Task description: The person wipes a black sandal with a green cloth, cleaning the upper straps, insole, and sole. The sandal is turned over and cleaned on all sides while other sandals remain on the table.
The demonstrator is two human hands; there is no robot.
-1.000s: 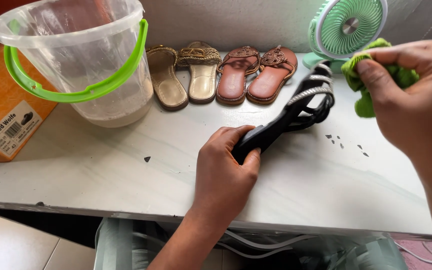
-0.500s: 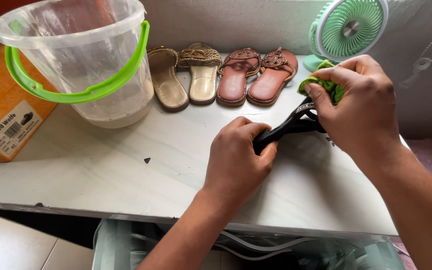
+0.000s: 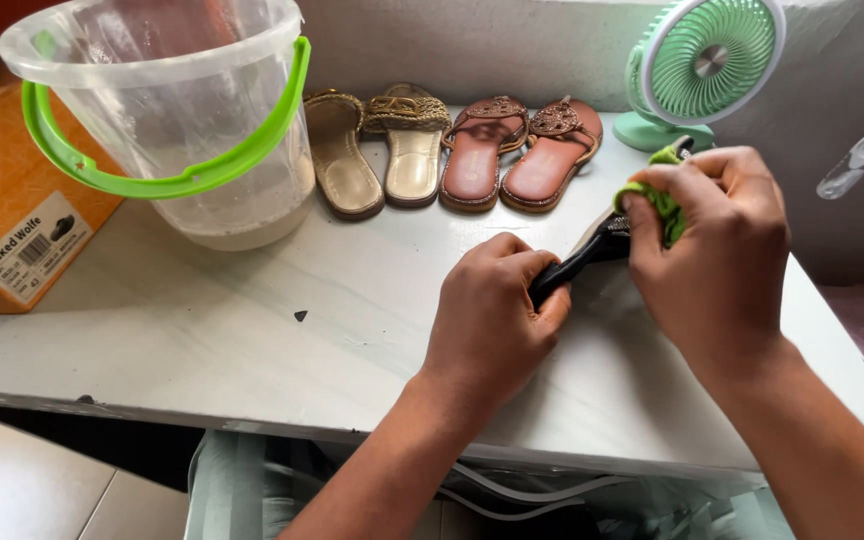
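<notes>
- While the left hand (image 3: 492, 315) clenches around the heel end of a black sandal (image 3: 577, 262), the sandal lies tilted on the pale desk (image 3: 252, 320), its toe end pointing toward 2 o'clock.
- Right hand (image 3: 717, 250) grips a bunched green cloth (image 3: 657, 195) between thumb and fingers and presses it against the sandal's strap end; most of the straps are hidden under that hand.
- At 10 o'clock from the hands stands a clear plastic bucket (image 3: 172, 110) with a green handle, a cloudy layer showing at its bottom.
- At 12 o'clock, along the wall, a pair of gold sandals (image 3: 377, 150) lies just beside a pair of brown sandals (image 3: 522, 150).
- At 1 o'clock a small mint-green fan (image 3: 702, 65) stands on the desk, near the cloth.
- At 9 o'clock, beyond the bucket, an orange cardboard box (image 3: 12, 220) with a white label sits at the desk's left edge.
</notes>
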